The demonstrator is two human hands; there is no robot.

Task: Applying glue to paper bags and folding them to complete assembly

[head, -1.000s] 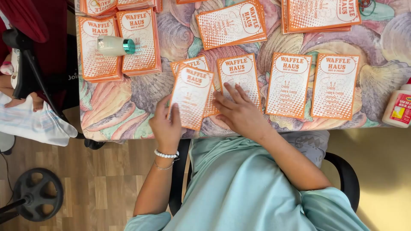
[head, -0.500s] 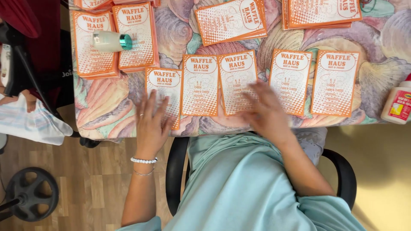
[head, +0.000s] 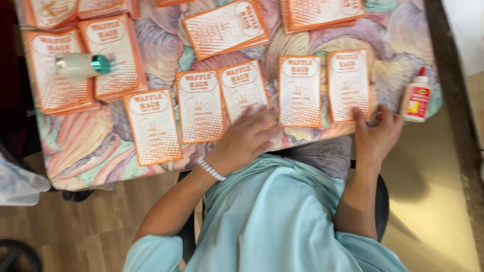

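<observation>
Several orange-and-white printed cards lie in a row on a table with a shell-patterned cloth (head: 91, 146). My left hand (head: 247, 138) rests flat, fingers spread, on the lower part of the third card (head: 244, 88). My right hand (head: 377, 133) touches the bottom edge of the rightmost card (head: 348, 85) at the table's near edge. Neither hand grips anything. The leftmost card (head: 153, 126) lies tilted, apart from the others.
A small white bottle with a teal cap (head: 80, 65) lies on its side on card stacks at the far left. A white glue bottle with a red tip (head: 416, 98) stands at the right edge. More card stacks (head: 224, 27) line the back. Wooden floor below.
The cards have been spread further apart along the row. My left hand moved right onto the third card; my right hand moved right to the last card. The view shifted.
</observation>
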